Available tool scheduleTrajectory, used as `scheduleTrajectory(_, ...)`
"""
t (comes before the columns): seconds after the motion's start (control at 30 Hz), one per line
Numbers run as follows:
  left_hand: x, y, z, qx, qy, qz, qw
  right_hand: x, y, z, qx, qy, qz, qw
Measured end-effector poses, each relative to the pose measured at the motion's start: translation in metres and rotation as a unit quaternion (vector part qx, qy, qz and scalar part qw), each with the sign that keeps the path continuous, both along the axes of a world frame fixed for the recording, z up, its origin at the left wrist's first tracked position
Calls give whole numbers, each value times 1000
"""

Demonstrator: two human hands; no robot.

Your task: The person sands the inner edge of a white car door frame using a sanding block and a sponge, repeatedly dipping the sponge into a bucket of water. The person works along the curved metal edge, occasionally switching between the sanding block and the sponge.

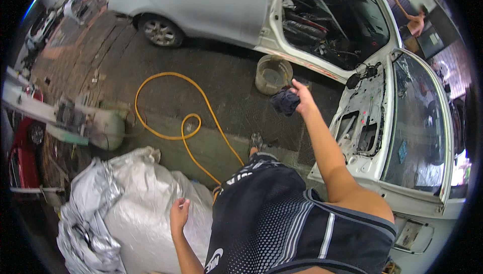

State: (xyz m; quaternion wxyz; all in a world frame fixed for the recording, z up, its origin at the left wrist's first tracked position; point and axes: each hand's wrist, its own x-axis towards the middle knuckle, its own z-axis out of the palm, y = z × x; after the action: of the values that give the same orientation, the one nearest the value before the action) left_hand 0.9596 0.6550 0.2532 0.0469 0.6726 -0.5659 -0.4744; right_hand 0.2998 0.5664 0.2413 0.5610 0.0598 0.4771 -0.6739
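Observation:
My right hand (303, 98) reaches forward with a dark, crumpled cloth (286, 103) gripped in it. Just beyond the cloth stands a dirty, pale bucket (261, 84), apparently with liquid inside. The cloth hangs at the bucket's near right side; whether the two touch I cannot tell. Low on the left, my left hand (179, 213) hovers over a silvery cover (146, 208) draped on a bulky heap. Its fingers are partly curled, and no object shows in them.
A silver car (216, 7) stands ahead, its stripped white door (362, 123) open on my right. A yellow hose (206, 95) loops across the floor. Left are a tank-like compressor (108, 129) and a red car (25, 158). Another person (415, 25) is at the far right.

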Motion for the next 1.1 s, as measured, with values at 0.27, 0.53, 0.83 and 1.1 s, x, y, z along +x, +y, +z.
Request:
scheduleTrajectory(0.27, -313, -168, 39, 0, 445, 47, 894, 26, -68, 74, 15, -74, -9, 997)
scheduleTrajectory(0.53, -554, -227, 63, 220, 578, 48, 785, -28, -123, 70, -46, 117, -97, 987)
scheduleTrajectory(0.83, -688, -325, 13, 373, 519, -11, 769, -138, -150, 39, 58, 128, -315, 939)
scheduleTrajectory(1.1, -800, -372, 58, -201, 171, -566, 781, -226, -186, 2, 114, 154, -502, 844)
